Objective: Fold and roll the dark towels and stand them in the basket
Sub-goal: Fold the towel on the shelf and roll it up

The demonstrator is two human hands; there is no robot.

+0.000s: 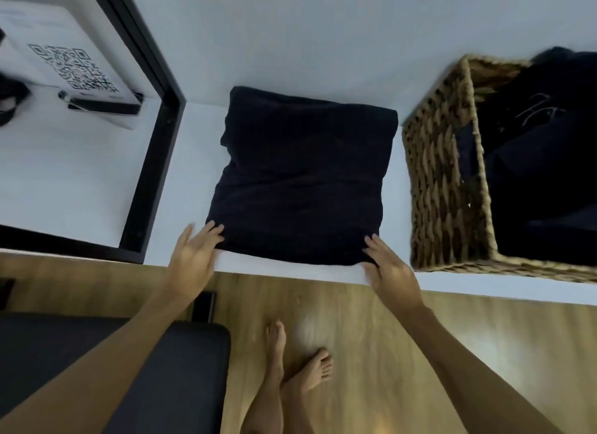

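A dark navy towel (300, 178) lies folded into a rough square on the white table (193, 162). My left hand (193, 256) touches its near left corner with straight fingers. At the near right corner my right hand (387, 269) rests with its fingers straight on the cloth's edge; whether the thumb is tucked under is hidden. A woven wicker basket (442, 181) stands to the right on the table, with more dark towels (542, 149) heaped inside it.
A black-framed panel (155, 110) borders the table on the left, with a QR-code sheet (71, 67) and a dark phone-like object (103, 107) beyond it. A black padded seat (129, 369) sits at lower left. My bare feet (300, 365) stand on the wooden floor.
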